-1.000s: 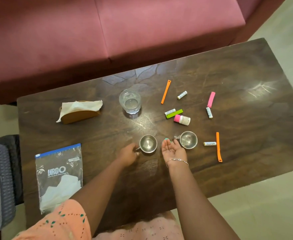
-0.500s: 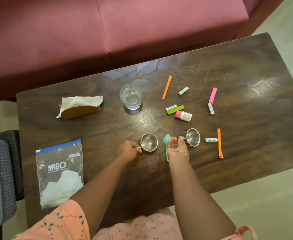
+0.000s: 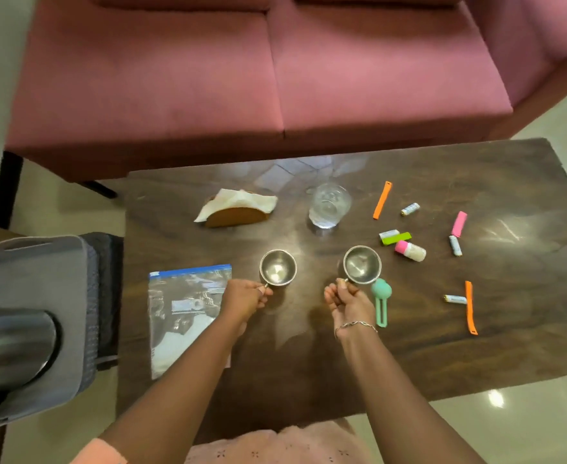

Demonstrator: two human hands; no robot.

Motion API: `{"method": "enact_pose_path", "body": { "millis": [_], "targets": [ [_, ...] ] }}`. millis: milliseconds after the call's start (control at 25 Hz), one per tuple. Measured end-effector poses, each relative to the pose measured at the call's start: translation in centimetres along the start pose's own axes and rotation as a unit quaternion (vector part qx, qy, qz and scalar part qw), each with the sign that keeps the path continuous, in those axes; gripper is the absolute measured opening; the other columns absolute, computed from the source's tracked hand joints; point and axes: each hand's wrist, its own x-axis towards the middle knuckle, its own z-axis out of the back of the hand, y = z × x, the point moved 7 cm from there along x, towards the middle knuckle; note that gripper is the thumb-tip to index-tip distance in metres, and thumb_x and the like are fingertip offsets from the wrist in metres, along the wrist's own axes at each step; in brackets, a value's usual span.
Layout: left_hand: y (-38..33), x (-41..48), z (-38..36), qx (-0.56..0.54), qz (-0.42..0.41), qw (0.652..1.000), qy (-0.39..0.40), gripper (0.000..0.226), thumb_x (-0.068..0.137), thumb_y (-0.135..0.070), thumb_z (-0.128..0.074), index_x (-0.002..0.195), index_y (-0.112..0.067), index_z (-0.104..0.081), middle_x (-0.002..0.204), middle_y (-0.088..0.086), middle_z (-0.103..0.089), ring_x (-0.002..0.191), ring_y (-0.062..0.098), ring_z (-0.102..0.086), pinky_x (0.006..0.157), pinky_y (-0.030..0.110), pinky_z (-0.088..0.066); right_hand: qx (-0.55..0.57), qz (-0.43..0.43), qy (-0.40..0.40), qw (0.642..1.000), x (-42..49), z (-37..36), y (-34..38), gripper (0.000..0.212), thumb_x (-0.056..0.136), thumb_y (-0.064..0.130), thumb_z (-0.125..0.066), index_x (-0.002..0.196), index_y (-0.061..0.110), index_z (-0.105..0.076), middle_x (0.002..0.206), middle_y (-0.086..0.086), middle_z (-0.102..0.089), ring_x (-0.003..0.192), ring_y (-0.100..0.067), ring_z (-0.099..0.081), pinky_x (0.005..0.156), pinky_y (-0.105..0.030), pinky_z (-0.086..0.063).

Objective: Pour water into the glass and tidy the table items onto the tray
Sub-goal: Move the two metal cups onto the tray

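Both hands are busy here. The left hand [image 3: 247, 298] pinches the handle of the left steel cup [image 3: 278, 267], fingers curled tight round it. The right hand [image 3: 347, 296] does the same with the right steel cup [image 3: 362, 264]. Each handle points back toward the person, so both grips come from the near side. Whether the cups are lifted or sitting on the worktop [image 3: 476, 346], the view does not settle.

The glass [image 3: 329, 205] stands upright beyond the cups, past the gap between them and a touch nearer the right cup. It looks to hold some water. Both cups appear empty from above.

The grey tray [image 3: 41, 279] lies well to the left of the glass, off the worktop's edge, so the left hand is the nearer one for that trip. To the right of the glass the small things lie scattered: an orange strip [image 3: 382, 199], a battery [image 3: 410, 209], a pink-capped bottle [image 3: 410, 251]. On the near side of the glass, a teal clip [image 3: 381, 294] lies just beside the right hand. The coming carry looks to be leftward, cups first.
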Motion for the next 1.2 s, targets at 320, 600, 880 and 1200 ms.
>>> {"method": "enact_pose_path", "body": {
  "millis": [320, 600, 880, 1200],
  "targets": [
    [0.5, -3.0, 22.1, -0.146, -0.014, 0.982, -0.117, 0.028, 0.092, 0.004, -0.046, 0.072, 0.002, -0.065, 0.034, -0.009, -0.055, 0.03, -0.004, -0.047, 0.036, 0.006, -0.035, -0.124, -0.079, 0.165, 0.975, -9.4, -16.4, -14.2, 0.017, 0.09, -0.003, -0.046, 0.076, 0.005, -0.052, 0.054, -0.004, -0.063, 0.051, -0.011, -0.061, 0.05, -0.017, -0.054],
    [1.3, -4.1, 41.6, -0.16, -0.012, 0.967, -0.197, 0.032, 0.094, 0.0, -0.043, 0.067, -0.008, -0.057, 0.06, 0.006, -0.057, 0.032, -0.004, -0.051, 0.041, 0.009, -0.042, -0.215, -0.15, 0.235, 0.936, -15.5, -26.6, -27.1, 0.02, 0.09, -0.005, -0.046, 0.075, 0.006, -0.052, 0.074, -0.011, -0.054, 0.07, -0.02, -0.056, 0.053, -0.021, -0.055],
    [6.2, 2.3, 53.7, -0.135, 0.072, 0.965, -0.215, 0.027, 0.096, 0.001, -0.039, 0.08, -0.002, -0.06, 0.067, 0.008, -0.057, 0.048, 0.009, -0.059, 0.041, 0.013, -0.047, -0.272, -0.169, 0.243, 0.916, -16.2, -32.9, -37.3, 0.02, 0.088, -0.007, -0.048, 0.072, 0.004, -0.052, 0.07, -0.01, -0.051, 0.066, -0.02, -0.053, 0.049, -0.019, -0.055],
    [13.8, 10.9, 55.6, -0.13, 0.15, 0.961, -0.193, 0.033, 0.096, 0.002, -0.037, 0.067, -0.005, -0.051, 0.067, 0.01, -0.052, 0.06, 0.016, -0.051, 0.061, 0.025, -0.045, -0.328, -0.192, 0.213, 0.9, -12.5, -36.8, -46.0, 0.019, 0.088, -0.006, -0.05, 0.072, 0.004, -0.05, 0.068, -0.011, -0.051, 0.062, -0.02, -0.052, 0.047, -0.018, -0.053]
  ]
}}
